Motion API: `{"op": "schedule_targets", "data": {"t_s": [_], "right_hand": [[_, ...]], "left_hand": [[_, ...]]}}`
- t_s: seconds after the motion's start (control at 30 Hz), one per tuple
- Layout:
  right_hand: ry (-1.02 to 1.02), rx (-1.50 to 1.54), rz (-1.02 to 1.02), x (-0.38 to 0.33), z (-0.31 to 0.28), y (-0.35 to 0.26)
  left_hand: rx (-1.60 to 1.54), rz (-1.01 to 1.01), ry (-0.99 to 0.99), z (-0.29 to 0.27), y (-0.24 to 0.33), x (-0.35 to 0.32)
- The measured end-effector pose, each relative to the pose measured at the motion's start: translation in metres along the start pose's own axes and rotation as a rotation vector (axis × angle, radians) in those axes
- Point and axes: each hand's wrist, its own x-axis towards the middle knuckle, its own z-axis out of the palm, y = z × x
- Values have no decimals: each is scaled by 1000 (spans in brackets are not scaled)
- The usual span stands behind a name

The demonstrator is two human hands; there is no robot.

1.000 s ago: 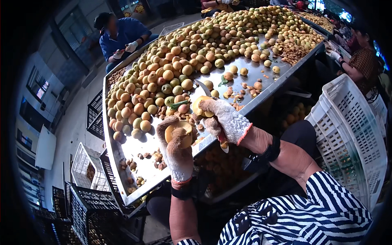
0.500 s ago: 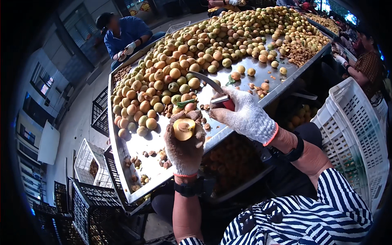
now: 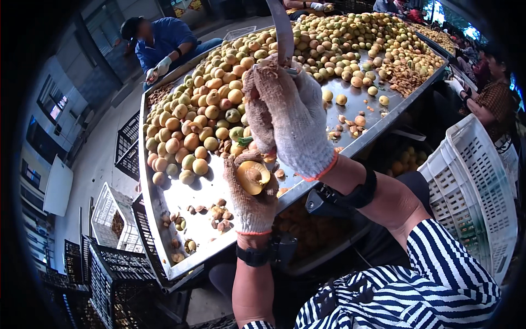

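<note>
My left hand (image 3: 249,211), in a white knitted glove with brown-stained fingers, closes around a cut apricot (image 3: 253,178). Its yellow cut face is turned up, with a brown pit or hollow at the centre; I cannot tell which. Above and a little to the right, my right hand (image 3: 293,118), gloved alike, grips a knife whose curved blade (image 3: 282,35) points upward. The glove hides the knife's handle. Behind both hands, a heap of whole apricots (image 3: 203,109) covers much of the metal table (image 3: 350,98). Brown pits (image 3: 219,211) lie on the table beside my left hand.
A white crate (image 3: 474,186) stands at my right, and another white crate (image 3: 112,214) at the left near black crates (image 3: 118,279). Across the table's far left corner sits a person in blue (image 3: 167,41); another person (image 3: 493,93) works at the right. Split fruit (image 3: 397,77) lies farther back.
My right hand has moved up and left, lifting the knife until its blade points upward. My left hand has tilted the cut apricot and moved slightly down and right in the view.
</note>
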Motion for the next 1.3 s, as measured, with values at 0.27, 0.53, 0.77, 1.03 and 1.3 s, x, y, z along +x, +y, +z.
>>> {"op": "schedule_targets", "data": {"t_s": [0.27,0.53,0.77,1.03,1.3], "right_hand": [[-64,-268,-130,-14,-3,32],[-358,-549,-345,-20,-4,29],[6,22,256,-14,-2,48],[136,193,627,7,-12,77],[-208,-210,241,-13,12,103]], "left_hand": [[185,39,-37,-11,-11,-1],[1199,367,-128,-38,-9,1],[1102,432,-245,-36,-6,0],[176,-181,-249,-40,13,27],[119,375,144,-37,54,40]]}}
